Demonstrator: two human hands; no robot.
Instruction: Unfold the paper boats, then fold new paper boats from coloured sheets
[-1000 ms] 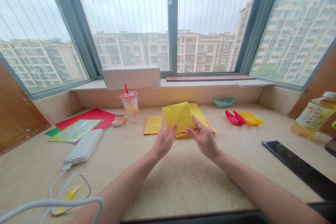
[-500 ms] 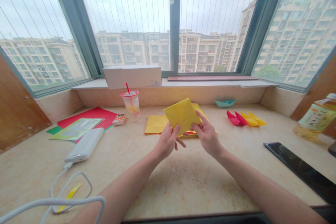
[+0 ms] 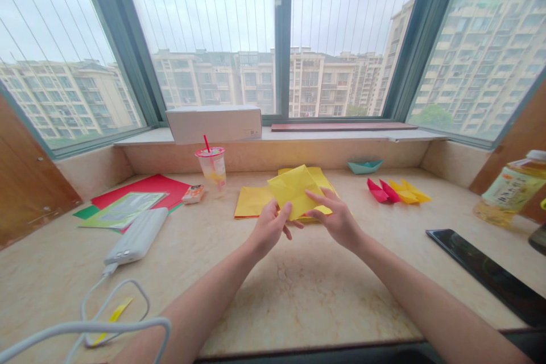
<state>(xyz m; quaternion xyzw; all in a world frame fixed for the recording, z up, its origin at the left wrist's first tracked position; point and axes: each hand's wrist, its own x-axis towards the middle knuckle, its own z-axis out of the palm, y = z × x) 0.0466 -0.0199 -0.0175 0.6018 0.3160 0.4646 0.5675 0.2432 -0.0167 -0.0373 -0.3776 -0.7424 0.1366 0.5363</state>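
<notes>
A folded yellow sheet of paper (image 3: 294, 186) is raised slightly over the counter, its creased face toward me. My left hand (image 3: 268, 230) pinches its lower left corner, thumb in front and fingers behind. At the paper's right side is my right hand (image 3: 338, 217), thumb and fingers spread apart; the fingertips are at the paper's edge, and whether they touch it I cannot tell. Behind and below lies a stack of yellow paper (image 3: 251, 202) with red edges showing beneath, partly hidden by the held piece and my hands.
To the right are a teal paper boat (image 3: 365, 167), pink folded paper (image 3: 383, 191), yellow folded paper (image 3: 410, 192), a black phone (image 3: 482, 270) and a drink bottle (image 3: 509, 190). Leftward stand a plastic cup (image 3: 212, 169), a power bank (image 3: 137, 236) with a white cable, and red paper (image 3: 143, 189).
My right hand has loosened from the paper and its fingers have spread. The paper has turned and dipped slightly, with its left corner still in my left hand.
</notes>
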